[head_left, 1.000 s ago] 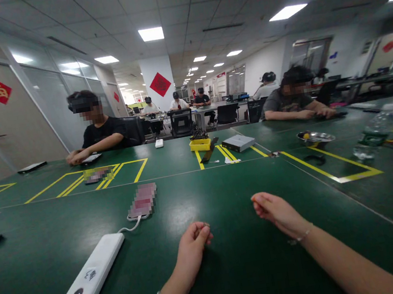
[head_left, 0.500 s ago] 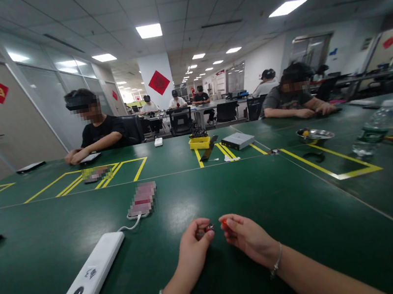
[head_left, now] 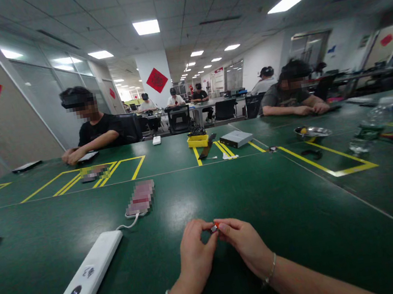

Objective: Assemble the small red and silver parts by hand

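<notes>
Orange shows at one small bit (head_left: pixel 217 224) pinched in my right hand (head_left: pixel 248 244), now brought against one small silvery piece (head_left: pixel 213 229) gripped by my left hand (head_left: pixel 195 250). The gap between my two hands has closed, so both parts sit together at their fingertips; whether they are joined, I can't tell. From there, one long white plastic power bank (head_left: pixel 92 268) lies at nine o'clock, one pinkish blurred phone (head_left: pixel 140 199) at ten. Farther off: one yellow plastic tray (head_left: pixel 197 141) at twelve, one flat grey box (head_left: pixel 236 138) at one, one shiny metal bowl (head_left: pixel 323 132) at two.
</notes>
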### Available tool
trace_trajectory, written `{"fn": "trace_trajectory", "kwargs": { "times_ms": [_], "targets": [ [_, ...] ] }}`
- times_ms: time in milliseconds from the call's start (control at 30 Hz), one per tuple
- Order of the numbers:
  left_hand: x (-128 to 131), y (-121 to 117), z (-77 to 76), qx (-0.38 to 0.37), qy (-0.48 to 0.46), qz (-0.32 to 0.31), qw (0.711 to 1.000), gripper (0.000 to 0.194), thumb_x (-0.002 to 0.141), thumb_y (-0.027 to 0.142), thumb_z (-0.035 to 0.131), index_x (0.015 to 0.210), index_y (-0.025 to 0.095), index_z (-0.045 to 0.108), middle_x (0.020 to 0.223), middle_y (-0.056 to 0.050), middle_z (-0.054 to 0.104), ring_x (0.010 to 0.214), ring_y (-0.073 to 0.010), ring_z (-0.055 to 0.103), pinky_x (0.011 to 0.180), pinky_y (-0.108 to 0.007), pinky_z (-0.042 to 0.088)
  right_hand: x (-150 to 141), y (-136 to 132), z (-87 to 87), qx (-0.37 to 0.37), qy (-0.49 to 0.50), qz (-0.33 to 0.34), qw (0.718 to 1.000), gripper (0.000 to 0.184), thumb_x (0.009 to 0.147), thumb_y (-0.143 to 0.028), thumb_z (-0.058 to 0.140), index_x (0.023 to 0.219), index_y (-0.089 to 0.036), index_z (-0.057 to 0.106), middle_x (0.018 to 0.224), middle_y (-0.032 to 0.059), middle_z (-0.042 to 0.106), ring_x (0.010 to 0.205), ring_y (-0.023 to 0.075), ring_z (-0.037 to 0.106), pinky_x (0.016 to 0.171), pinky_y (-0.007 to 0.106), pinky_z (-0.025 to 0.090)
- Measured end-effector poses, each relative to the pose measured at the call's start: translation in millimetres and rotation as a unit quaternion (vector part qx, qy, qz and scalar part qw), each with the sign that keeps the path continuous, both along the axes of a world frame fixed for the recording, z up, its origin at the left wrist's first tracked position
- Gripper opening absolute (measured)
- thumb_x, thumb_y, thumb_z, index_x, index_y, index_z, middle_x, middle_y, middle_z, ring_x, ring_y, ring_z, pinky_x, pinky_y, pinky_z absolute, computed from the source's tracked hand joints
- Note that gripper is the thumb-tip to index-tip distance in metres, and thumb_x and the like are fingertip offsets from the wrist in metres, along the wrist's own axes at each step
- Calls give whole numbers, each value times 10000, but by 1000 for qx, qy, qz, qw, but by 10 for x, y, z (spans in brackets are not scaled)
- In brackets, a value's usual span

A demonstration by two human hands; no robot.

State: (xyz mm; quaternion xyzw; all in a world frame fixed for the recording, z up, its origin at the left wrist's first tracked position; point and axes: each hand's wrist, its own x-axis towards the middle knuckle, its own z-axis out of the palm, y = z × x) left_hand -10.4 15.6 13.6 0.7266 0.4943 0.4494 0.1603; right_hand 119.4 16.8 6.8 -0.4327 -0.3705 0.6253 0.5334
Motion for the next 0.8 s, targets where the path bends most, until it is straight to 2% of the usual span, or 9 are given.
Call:
{"fn": "trace_trajectory", "kwargs": {
  "times_ms": [133,300,433,533,567,633,733,800],
  "targets": [
    [-19,7,-30,29,5,9,1000,52,715,198,573,762,198,550,749,2,565,727,-155,528,653,-291,431,-24,-58,7,2,-3,2,1000,396,624,-381,655,908,-105,646,845,83,634,771,150,556,752,302,429],
    [-25,-8,2,59,30,11,998,30,728,176,555,745,194,537,738,-6,554,734,-162,520,677,-311,431,-41,-105,30,-4,11,11,1000,402,636,-385,645,939,-122,641,917,84,623,797,150,551,748,300,437],
    [24,-34,18,70,51,15,996,73,716,133,535,744,193,506,739,-5,534,734,-162,514,671,-307,431,-56,-100,70,1,-1,23,1000,324,598,-344,676,834,-125,643,814,54,628,746,132,556,707,266,444],
    [34,-27,3,49,66,-9,997,181,680,135,568,832,201,496,827,-16,546,819,-181,519,746,-341,429,54,8,123,-1,-41,5,999,283,579,-312,679,780,-121,623,742,43,617,706,127,559,654,246,453],
    [17,-14,-7,41,70,-19,997,258,663,151,592,893,204,490,905,-28,547,886,-195,510,798,-364,416,143,77,145,-2,-50,-15,999,277,593,-317,661,788,-125,615,742,45,614,711,131,562,641,244,457],
    [-46,30,-32,31,59,-2,998,319,672,175,593,965,202,470,995,-48,534,974,-211,487,865,-394,384,419,254,203,-2,-75,-99,992,241,623,-310,613,794,-141,591,737,45,606,718,137,568,624,245,466],
    [-169,121,-77,-11,48,33,998,246,721,185,533,959,204,479,1015,-51,531,993,-209,489,884,-401,372,1035,504,328,-6,-126,-258,958,141,626,-241,551,747,-170,539,685,21,568,659,117,559,611,242,470],
    [-226,176,-106,-43,50,39,997,156,723,165,511,875,197,504,987,-48,544,979,-203,497,877,-393,376,1523,562,419,-21,-159,-331,930,92,614,-196,525,702,-182,505,673,13,533,619,102,535,611,245,460]
  ]
}}
